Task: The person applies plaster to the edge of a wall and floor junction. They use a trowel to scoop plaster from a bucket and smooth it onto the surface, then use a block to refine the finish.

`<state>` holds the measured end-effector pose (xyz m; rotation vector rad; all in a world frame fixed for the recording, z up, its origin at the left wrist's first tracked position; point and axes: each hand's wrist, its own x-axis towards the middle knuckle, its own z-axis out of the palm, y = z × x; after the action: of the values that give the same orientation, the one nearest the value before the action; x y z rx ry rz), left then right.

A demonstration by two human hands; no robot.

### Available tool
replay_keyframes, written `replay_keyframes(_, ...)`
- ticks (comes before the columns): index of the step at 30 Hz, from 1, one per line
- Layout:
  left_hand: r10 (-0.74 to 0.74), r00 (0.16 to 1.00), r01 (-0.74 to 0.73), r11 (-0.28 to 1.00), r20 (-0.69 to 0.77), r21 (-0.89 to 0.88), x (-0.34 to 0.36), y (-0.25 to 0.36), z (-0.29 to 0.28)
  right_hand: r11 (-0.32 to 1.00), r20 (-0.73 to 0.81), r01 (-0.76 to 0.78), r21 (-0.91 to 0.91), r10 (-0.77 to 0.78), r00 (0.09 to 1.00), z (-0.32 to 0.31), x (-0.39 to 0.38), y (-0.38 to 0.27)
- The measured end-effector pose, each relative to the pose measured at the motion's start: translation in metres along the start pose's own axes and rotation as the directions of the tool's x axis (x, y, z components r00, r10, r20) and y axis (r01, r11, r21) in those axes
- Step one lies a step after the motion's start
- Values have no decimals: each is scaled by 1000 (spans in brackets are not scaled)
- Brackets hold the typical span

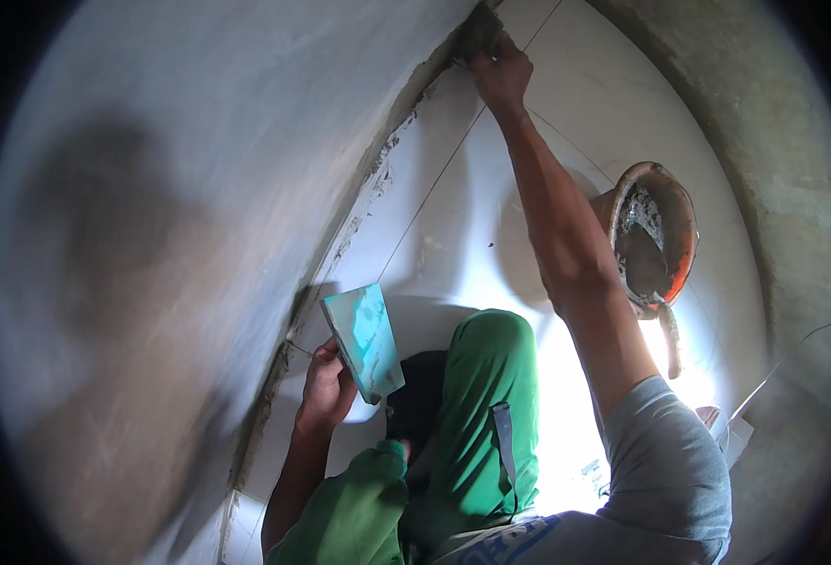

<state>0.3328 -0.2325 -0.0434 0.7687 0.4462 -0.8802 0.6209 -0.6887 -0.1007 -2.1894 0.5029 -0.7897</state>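
Pale wall (152, 207), left of fingers of left hand (326, 388). White floor tiles (604, 104) already down, right of same fingers and on to those of right hand (504, 77). Rough strip (374, 179) along wall base, from beside left fingers up toward right ones; judged unfinished. Orange-rimmed bucket (687, 247), below and right of right fingers; grey mix (643, 218) inside. Tile piece (365, 341) pinched by left edge in left fingers, tilted, not yet laid. Face streaked teal and pale; edges straight. Dark object (478, 34) at curled right fingers, near wall base; cannot tell kind or grip.
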Motion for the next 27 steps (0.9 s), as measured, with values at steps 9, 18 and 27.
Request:
replay_keyframes(9,18,1000,-18,1000,-7,-9,3,1,24,996,-40,87,15,-86,995,0,-39,-15)
replay_keyframes(18,35,999,-36,998,-20,-50,3,-10,14,997,-5,77,-11,-77,997,2,-90,-47)
replay_keyframes(27,86,994,-81,993,62,-87,6,-28,6,1000,-40,-4,6,5,999,4,-142,-77)
